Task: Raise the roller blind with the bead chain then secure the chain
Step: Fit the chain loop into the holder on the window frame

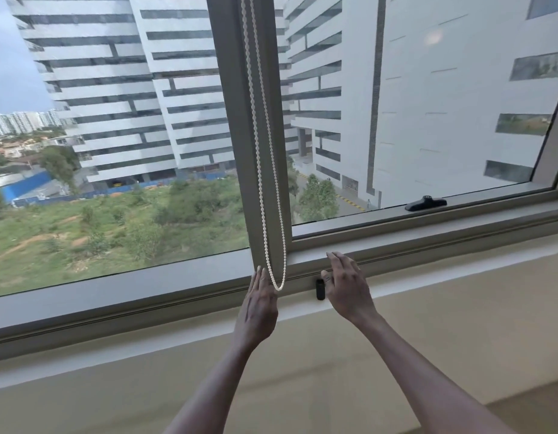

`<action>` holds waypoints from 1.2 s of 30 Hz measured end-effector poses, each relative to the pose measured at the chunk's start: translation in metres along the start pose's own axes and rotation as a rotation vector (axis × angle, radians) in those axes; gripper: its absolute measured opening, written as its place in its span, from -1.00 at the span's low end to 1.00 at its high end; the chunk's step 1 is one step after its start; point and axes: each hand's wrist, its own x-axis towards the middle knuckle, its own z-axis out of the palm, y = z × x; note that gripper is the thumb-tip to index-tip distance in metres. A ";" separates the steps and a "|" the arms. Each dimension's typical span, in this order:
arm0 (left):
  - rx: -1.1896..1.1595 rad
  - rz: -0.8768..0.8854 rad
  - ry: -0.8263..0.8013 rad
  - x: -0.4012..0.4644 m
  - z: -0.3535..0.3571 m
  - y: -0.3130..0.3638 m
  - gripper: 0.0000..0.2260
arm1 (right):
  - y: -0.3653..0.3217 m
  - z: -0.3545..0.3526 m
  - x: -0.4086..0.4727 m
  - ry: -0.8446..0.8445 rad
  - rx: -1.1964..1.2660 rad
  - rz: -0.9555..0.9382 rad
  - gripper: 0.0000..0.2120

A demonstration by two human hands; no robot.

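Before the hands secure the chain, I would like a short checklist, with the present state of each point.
1. Blind raised off the glass: ok, no blind fabric in view.
2. Chain hanging free, loop untangled: ok.
3. Left hand beside the loop bottom, fingers straight, no grip: ok.
4. Right hand open, holding nothing: ok.
5. Black clip on the frame, partly behind the right thumb; open to take the chain: cannot tell.
6. Chain in the clip: not ok, it hangs left of it.
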 end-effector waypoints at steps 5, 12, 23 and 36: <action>-0.060 -0.054 0.032 0.006 0.023 0.002 -0.63 | 0.030 0.008 0.009 -0.108 0.028 -0.005 -0.57; -0.081 -0.189 0.029 0.014 0.058 0.008 -0.73 | 0.064 0.027 0.022 -0.276 0.089 -0.013 -0.55; -0.159 -0.313 -0.034 0.024 0.104 0.024 -0.66 | 0.086 0.063 0.035 -0.393 0.130 -0.105 -0.53; -0.251 -0.418 -0.073 0.024 0.123 0.033 -0.61 | 0.075 0.074 0.035 -0.292 0.301 -0.073 -0.77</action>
